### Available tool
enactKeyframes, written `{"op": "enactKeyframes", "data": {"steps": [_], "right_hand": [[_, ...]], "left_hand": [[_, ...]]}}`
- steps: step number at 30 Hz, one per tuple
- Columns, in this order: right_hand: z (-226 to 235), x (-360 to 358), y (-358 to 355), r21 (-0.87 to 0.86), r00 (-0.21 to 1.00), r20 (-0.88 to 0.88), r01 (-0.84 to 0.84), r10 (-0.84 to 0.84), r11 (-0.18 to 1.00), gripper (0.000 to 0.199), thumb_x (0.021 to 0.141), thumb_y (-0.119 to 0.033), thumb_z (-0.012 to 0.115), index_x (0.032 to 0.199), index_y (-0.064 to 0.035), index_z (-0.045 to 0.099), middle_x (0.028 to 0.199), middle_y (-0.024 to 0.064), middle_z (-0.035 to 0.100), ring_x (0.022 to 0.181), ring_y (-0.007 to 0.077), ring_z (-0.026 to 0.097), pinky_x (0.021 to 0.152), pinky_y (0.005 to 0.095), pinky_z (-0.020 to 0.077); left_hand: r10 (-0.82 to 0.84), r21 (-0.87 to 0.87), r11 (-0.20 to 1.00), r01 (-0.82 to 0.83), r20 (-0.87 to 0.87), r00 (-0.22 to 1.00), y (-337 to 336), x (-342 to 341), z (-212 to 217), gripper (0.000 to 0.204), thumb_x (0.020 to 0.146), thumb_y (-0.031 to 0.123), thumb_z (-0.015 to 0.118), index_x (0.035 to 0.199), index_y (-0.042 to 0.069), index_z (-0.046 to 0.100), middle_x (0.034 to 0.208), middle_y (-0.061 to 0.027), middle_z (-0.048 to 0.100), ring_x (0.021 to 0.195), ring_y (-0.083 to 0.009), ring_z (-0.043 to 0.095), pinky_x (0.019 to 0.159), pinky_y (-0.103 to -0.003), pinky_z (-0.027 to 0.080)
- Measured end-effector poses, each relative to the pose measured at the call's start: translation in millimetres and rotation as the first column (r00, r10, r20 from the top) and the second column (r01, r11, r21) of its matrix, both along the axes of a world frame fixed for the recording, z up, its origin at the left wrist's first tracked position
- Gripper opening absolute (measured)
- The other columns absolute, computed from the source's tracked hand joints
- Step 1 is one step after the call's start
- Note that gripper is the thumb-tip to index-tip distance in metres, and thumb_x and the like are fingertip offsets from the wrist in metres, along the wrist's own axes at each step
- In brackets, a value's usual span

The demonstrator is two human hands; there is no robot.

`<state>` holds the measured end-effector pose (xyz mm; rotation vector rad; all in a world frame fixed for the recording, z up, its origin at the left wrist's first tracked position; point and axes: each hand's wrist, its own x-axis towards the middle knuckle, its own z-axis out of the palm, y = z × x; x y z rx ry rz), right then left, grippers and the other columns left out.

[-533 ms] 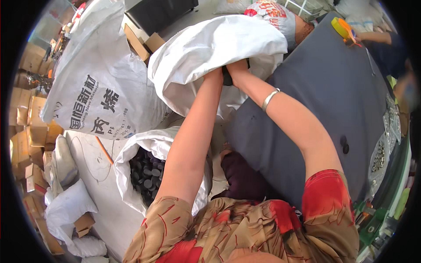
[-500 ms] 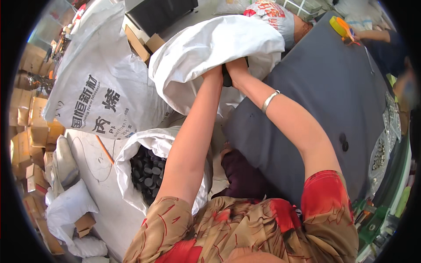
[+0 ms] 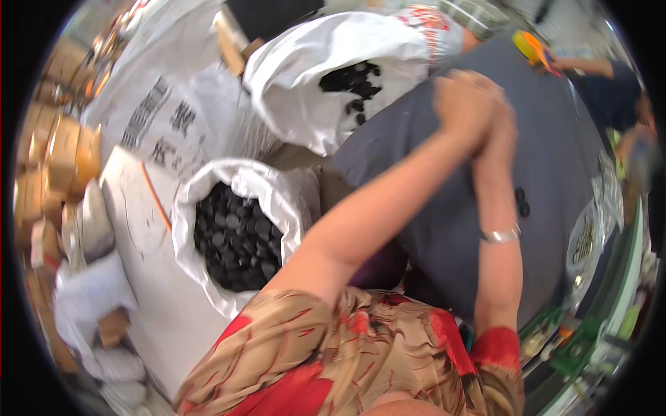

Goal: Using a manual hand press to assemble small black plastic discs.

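Observation:
My left hand (image 3: 459,104) and my right hand (image 3: 497,123) are pressed together, closed, above the dark grey tabletop (image 3: 416,159). Motion blurs the fingers, and whatever lies between the palms is hidden. Just left of them, a white woven sack (image 3: 291,59) lies with its mouth toward me, black round pieces (image 3: 354,82) showing inside. A second white sack (image 3: 189,229) stands open below my left forearm, filled with black disc-shaped pieces (image 3: 236,236). Two more black discs (image 3: 522,201) rest on the tabletop near my right forearm.
A big printed white bag (image 3: 201,104) stands at the far left, with cardboard boxes (image 3: 62,149) stacked beyond it. Clear plastic bags of small parts (image 3: 586,243) lie along the right edge. Another person's arm (image 3: 586,67) reaches in beside a yellow tape roll (image 3: 527,47).
Both hands have come out of the far sack and moved right, together, over the tabletop. The sack's mouth now shows its black contents, and the near sack is less covered by my arm.

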<state>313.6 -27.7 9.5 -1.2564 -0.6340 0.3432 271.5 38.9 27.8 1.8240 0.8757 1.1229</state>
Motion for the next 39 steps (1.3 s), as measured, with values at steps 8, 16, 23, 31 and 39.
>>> {"op": "enactKeyframes", "data": {"steps": [8,16,23,31,39], "right_hand": [[-14.6,78.7,-178.4,-0.145,0.979,-0.177,0.079,-0.104,0.986,0.035,0.096,-0.02,0.038,0.124,-0.001,0.048,0.122,0.0155,0.054,0.114,0.0276,0.052,0.096,0.0389,0.0423],[-50.3,135.5,-236.8,-0.505,0.829,0.451,0.543,-0.331,0.671,0.035,0.094,-0.021,0.045,0.12,-0.0007,0.054,0.124,0.02,0.053,0.115,0.0308,0.052,0.097,0.0393,0.0405],[-34.0,117.6,-211.0,-0.315,0.348,0.937,0.831,0.014,0.459,0.035,0.093,-0.023,0.05,0.117,-0.0003,0.059,0.127,0.024,0.052,0.115,0.0335,0.052,0.098,0.0397,0.0389],[-4.0,-2.9,-108.0,-0.196,0.277,0.958,0.442,0.074,0.875,0.029,0.085,-0.007,0.061,0.114,-0.0049,0.063,0.127,0.0165,0.055,0.121,0.0319,0.048,0.102,0.0407,0.0363],[-3.9,-82.3,35.1,-0.397,0.164,0.884,-0.234,0.439,0.887,0.038,0.074,-0.004,0.069,0.111,-0.0062,0.063,0.119,0.0149,0.058,0.107,0.0318,0.056,0.091,0.0384,0.0457]], "left_hand": [[-0.315,-0.323,0.851,0.414,0.317,0.895,-171.9,74.8,-20.3,0.02,0.077,0.026,0.059,0.08,0.008,0.068,0.091,-0.009,0.06,0.091,-0.0326,0.051,0.078,-0.046,0.044],[-0.065,-0.056,0.996,0.076,0.172,0.983,-206.2,101.8,-43.3,0.034,0.08,0.036,0.056,0.093,0.008,0.068,0.102,-0.0132,0.06,0.106,-0.0341,0.049,0.09,-0.054,0.037],[-0.655,-0.004,0.755,0.656,-0.047,0.754,-134.1,1.8,-19.7,0.037,0.079,0.036,0.051,0.081,0.003,0.068,0.092,-0.0169,0.065,0.096,-0.0358,0.058,0.079,-0.051,0.042],[-0.783,-0.153,0.583,0.798,-0.37,0.501,42.4,-231.1,-46.1,0.019,0.075,0.018,0.058,0.076,0.001,0.066,0.062,-0.0113,0.059,0.056,-0.0161,0.054,0.055,-0.033,0.044],[-0.654,-0.649,0.755,-0.093,-0.755,-0.048,228.4,-314.2,-160.9,0.017,0.078,0.018,0.064,0.073,0.002,0.066,0.063,-0.0108,0.063,0.062,-0.0273,0.06,0.051,-0.043,0.047]]}}
